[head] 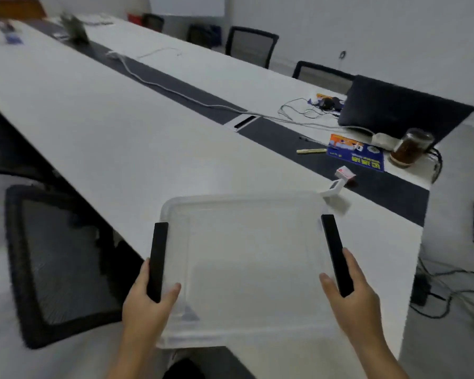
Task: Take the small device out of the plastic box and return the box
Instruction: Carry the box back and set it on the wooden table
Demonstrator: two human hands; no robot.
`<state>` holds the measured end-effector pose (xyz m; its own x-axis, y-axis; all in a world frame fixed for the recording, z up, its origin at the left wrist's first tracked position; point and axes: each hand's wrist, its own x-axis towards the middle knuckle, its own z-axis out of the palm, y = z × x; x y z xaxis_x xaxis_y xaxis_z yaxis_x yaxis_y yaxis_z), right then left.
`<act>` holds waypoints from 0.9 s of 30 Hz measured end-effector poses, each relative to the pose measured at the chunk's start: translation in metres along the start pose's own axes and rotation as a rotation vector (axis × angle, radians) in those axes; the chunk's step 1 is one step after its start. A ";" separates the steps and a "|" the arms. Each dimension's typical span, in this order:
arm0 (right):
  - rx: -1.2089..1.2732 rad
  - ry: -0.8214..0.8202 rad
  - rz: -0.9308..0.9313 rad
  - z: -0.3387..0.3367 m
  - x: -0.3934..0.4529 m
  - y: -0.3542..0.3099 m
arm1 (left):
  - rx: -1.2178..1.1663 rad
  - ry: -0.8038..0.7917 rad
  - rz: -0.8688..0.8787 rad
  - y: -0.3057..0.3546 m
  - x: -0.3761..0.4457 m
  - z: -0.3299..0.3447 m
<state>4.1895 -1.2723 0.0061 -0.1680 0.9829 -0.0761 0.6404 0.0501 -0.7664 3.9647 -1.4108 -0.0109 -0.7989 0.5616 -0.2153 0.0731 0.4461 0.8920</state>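
A clear plastic box [246, 258] with a lid and two black side latches is held over the near edge of the white table [93, 127]. My left hand [145, 305] grips its left side at the black latch. Gripping the right latch is my right hand [353, 294]. A small white device [333, 189] stands on the table just beyond the box's far right corner. I cannot see anything inside the box.
A black office chair [52, 258] stands at the left. A jar [411, 146], blue leaflet [356, 154], small white-and-red box [345, 172], laptop [402, 110] and cables [175, 91] lie at the right and back. More chairs line the far side.
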 end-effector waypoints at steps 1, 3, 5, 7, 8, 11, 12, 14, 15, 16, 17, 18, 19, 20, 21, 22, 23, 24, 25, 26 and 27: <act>0.000 -0.061 -0.041 0.004 -0.006 -0.004 | -0.017 0.074 -0.045 -0.006 -0.020 -0.014; 0.002 -0.178 -0.114 0.015 -0.024 -0.014 | -0.031 0.213 -0.128 -0.022 -0.058 -0.041; 0.014 -0.305 -0.177 0.032 -0.052 -0.021 | -0.025 0.344 -0.211 -0.046 -0.099 -0.071; 0.018 -0.432 -0.216 0.054 -0.085 -0.027 | -0.035 0.454 -0.276 -0.077 -0.142 -0.098; 0.008 -0.491 -0.230 0.065 -0.104 -0.030 | -0.043 0.503 -0.308 -0.092 -0.164 -0.112; -0.031 -0.645 -0.299 0.102 -0.160 -0.036 | -0.086 0.625 -0.422 -0.140 -0.219 -0.148; -0.051 -0.699 -0.315 0.117 -0.181 -0.040 | -0.105 0.661 -0.463 -0.157 -0.238 -0.163; -0.086 -0.803 -0.335 0.147 -0.222 -0.046 | -0.131 0.714 -0.543 -0.189 -0.270 -0.190; -0.109 -0.851 -0.348 0.165 -0.246 -0.049 | -0.139 0.741 -0.584 -0.207 -0.286 -0.208; -0.131 -0.891 -0.361 0.182 -0.270 -0.052 | -0.144 0.768 -0.624 -0.223 -0.301 -0.226; -0.147 -0.923 -0.366 0.199 -0.295 -0.057 | -0.147 0.799 -0.652 -0.238 -0.315 -0.245; -0.153 -0.955 -0.364 0.215 -0.319 -0.062 | -0.145 0.832 -0.679 -0.252 -0.328 -0.264; -0.161 -0.983 -0.365 0.227 -0.339 -0.067 | -0.144 0.857 -0.699 -0.263 -0.336 -0.279; -0.169 -1.012 -0.368 0.242 -0.360 -0.074 | -0.150 0.879 -0.718 -0.276 -0.344 -0.298; -0.171 -1.034 -0.369 0.255 -0.378 -0.080 | -0.157 0.892 -0.741 -0.287 -0.350 -0.315; -0.166 -1.045 -0.367 0.269 -0.392 -0.087 | -0.163 0.901 -0.756 -0.297 -0.351 -0.332; -0.158 -1.053 -0.359 0.281 -0.403 -0.094 | -0.171 0.906 -0.769 -0.306 -0.350 -0.347; -0.154 -1.056 -0.350 0.290 -0.411 -0.099 | -0.180 0.908 -0.774 -0.312 -0.346 -0.357; -0.157 -1.052 -0.340 0.302 -0.416 -0.106 | -0.193 0.910 -0.768 -0.320 -0.339 -0.370; -0.167 -1.041 -0.328 0.315 -0.420 -0.112 | -0.206 0.909 -0.766 -0.327 -0.329 -0.381; -0.176 -1.024 -0.316 0.330 -0.421 -0.119 | -0.214 0.903 -0.761 -0.336 -0.317 -0.391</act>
<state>3.9365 -1.7508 -0.0813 -0.8373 0.3103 -0.4503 0.5434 0.3798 -0.7487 3.9597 -2.0112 -0.0867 -0.7305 -0.5256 -0.4361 -0.6321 0.2786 0.7231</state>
